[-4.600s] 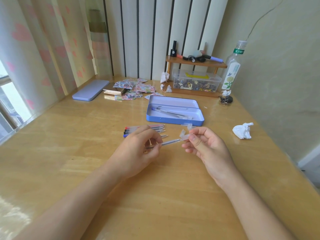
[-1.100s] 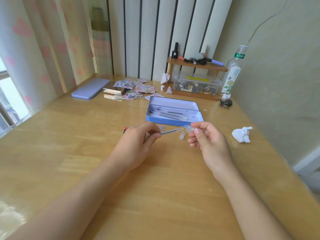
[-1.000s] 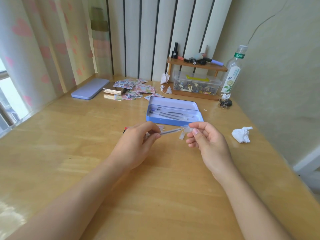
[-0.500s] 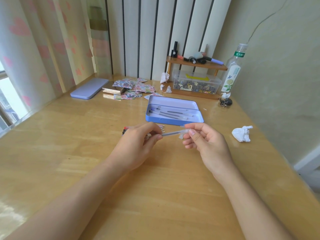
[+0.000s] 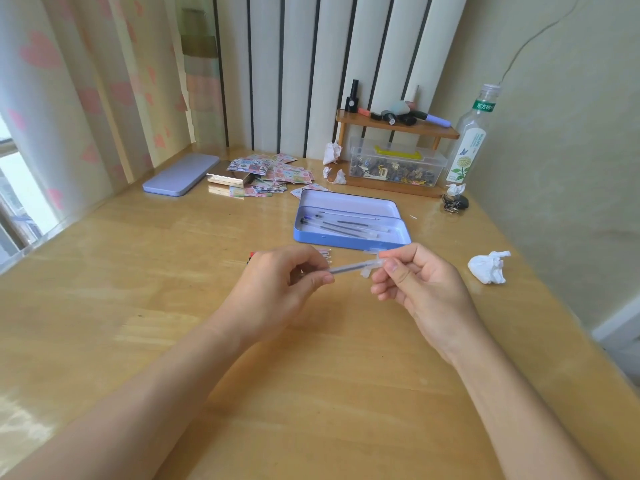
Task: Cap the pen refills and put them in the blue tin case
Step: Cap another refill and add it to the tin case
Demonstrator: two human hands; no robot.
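Head view shows the right hand (image 5: 415, 285) now pressing a clear cap (image 5: 375, 263) onto the tip of the refill (image 5: 349, 268), where a second ago a gap remained. The left hand (image 5: 273, 289) pinches the refill's other end. Both hover just in front of the blue tin case (image 5: 349, 239), which already holds several refills. Capping looks nearly done; more refills (image 5: 323, 252) wait behind the left hand.

One open blue tin case (image 5: 349, 239), one lid (image 5: 180, 173), three crumpled tissues (image 5: 488, 267).
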